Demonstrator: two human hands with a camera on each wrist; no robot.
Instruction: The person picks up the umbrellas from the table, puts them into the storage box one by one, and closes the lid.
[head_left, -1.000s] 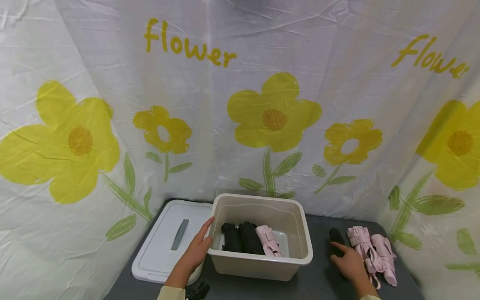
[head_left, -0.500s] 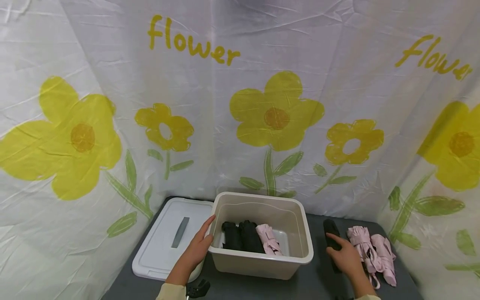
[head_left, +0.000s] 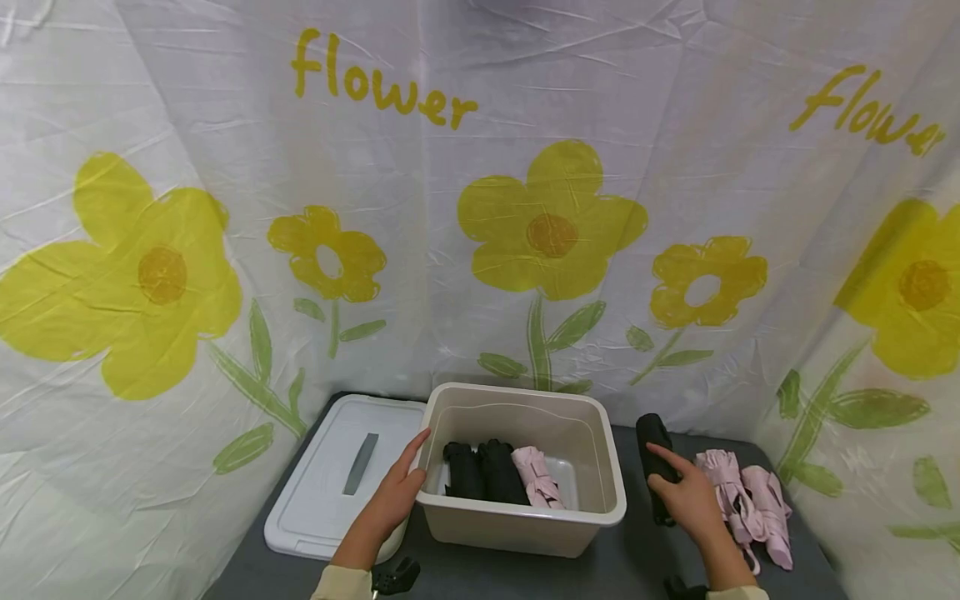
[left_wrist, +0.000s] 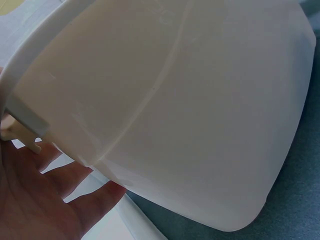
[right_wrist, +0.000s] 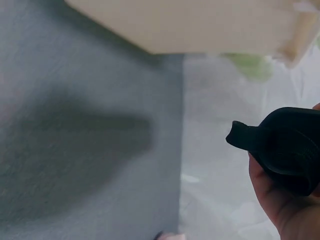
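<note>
My left hand (head_left: 390, 492) holds the left rim of a beige storage box (head_left: 517, 533); in the left wrist view its fingers (left_wrist: 95, 200) lie against the outside of the box. Inside the box, two black folded umbrellas (head_left: 483, 475) and a pink folded umbrella (head_left: 538, 477) lie side by side. To the right of the box, my right hand (head_left: 690, 496) grips another black folded umbrella (head_left: 654, 433), raised off the table. Its dark end with a short strap (right_wrist: 290, 145) shows in the right wrist view. Two pink folded umbrellas (head_left: 765, 508) lie just right of that hand.
A white lid (head_left: 315, 500) with a grey handle lies left of the box on the dark table (head_left: 630, 542). Behind the table hangs a pale curtain (head_left: 420, 333) printed with yellow flowers.
My right hand has lifted the black folded umbrella from beside the pink ones and moved it slightly left and up. My left hand has stayed on the box rim.
</note>
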